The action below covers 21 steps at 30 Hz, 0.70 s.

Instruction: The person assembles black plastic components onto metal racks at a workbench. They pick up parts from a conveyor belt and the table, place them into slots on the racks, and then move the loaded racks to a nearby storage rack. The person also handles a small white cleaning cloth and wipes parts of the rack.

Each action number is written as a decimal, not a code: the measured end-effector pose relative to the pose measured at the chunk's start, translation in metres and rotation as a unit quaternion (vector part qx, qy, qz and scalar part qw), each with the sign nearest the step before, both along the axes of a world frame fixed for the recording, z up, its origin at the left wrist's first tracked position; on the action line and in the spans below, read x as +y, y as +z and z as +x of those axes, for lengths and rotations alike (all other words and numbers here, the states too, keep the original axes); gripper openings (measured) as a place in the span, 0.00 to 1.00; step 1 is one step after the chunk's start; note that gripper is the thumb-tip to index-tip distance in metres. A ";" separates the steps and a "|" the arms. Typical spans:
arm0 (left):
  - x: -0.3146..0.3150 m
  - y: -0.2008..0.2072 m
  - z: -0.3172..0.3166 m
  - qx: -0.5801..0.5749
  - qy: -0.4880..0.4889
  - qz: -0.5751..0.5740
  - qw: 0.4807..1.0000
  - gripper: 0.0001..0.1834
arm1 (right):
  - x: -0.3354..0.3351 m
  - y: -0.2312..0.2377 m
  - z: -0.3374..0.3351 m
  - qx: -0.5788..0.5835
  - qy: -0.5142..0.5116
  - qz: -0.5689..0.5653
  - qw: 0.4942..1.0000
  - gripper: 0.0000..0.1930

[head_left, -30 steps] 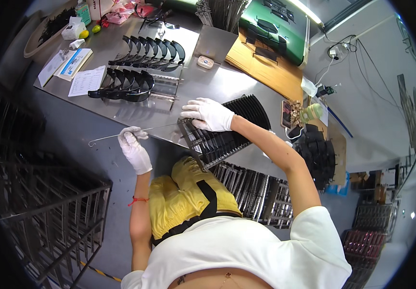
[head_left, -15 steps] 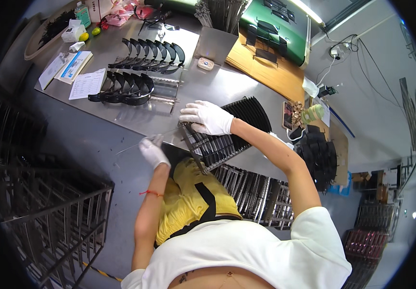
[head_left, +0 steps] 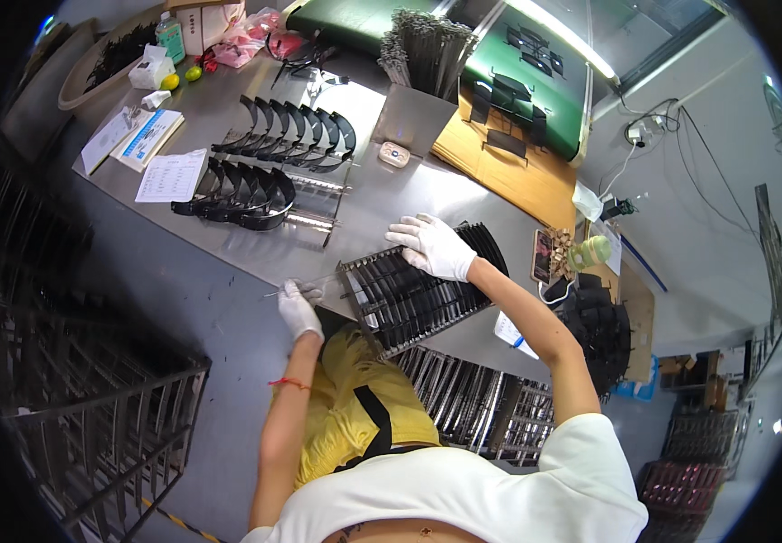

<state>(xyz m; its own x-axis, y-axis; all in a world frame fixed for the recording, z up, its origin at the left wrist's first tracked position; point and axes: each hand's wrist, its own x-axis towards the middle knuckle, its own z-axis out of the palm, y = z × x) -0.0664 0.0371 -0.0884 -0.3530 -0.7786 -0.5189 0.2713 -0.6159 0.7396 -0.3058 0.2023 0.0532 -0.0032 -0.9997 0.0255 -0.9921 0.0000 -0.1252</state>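
Observation:
My left hand [head_left: 300,309], in a white glove, is closed around a thin metal rod beside the table's near edge. The rod runs toward the near left end of a metal rack [head_left: 347,288]; whether it enters the rack I cannot tell. Rows of black curved pieces [head_left: 427,299] fill this rack, which lies tilted over the table edge above my lap. My right hand [head_left: 431,247], gloved too, lies over the far side of the rack with its fingers stretched out, touching the pieces.
Two rows of black curved pieces [head_left: 296,134] stand on the steel table [head_left: 255,258]. Behind, a metal bin [head_left: 412,118] holds many thin rods [head_left: 422,54]. A phone [head_left: 543,256] and a green bottle [head_left: 590,254] lie right. Dark metal racks [head_left: 110,407] stand on the left floor.
My right hand has shifted right and away from the rack's left end, farther along the black pieces. My left hand has moved slightly right, and its rod now lies closer to the rack.

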 end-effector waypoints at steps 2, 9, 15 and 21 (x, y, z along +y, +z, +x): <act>0.005 -0.003 -0.012 -0.046 -0.010 -0.014 0.999 0.13 | -0.008 0.005 0.000 -0.011 -0.003 0.013 1.000 0.23; -0.011 0.034 0.014 -0.016 -0.007 0.027 0.999 0.16 | 0.024 0.008 -0.030 0.031 -0.032 0.007 0.999 0.23; 0.006 0.010 -0.011 0.037 -0.011 0.035 0.999 0.15 | 0.021 0.004 -0.028 0.005 -0.049 -0.023 0.999 0.21; 0.038 0.022 -0.055 -0.086 -0.115 -0.033 0.989 0.15 | 0.030 0.013 -0.036 0.007 -0.045 -0.021 0.999 0.22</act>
<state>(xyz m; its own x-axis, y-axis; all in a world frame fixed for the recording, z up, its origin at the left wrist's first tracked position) -0.1211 0.0754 -0.0667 -0.4363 -0.7220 -0.5370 -0.0030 -0.5956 0.8033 -0.3417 0.2322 0.0666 -0.0924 -0.9934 0.0679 -0.9899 0.0843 -0.1136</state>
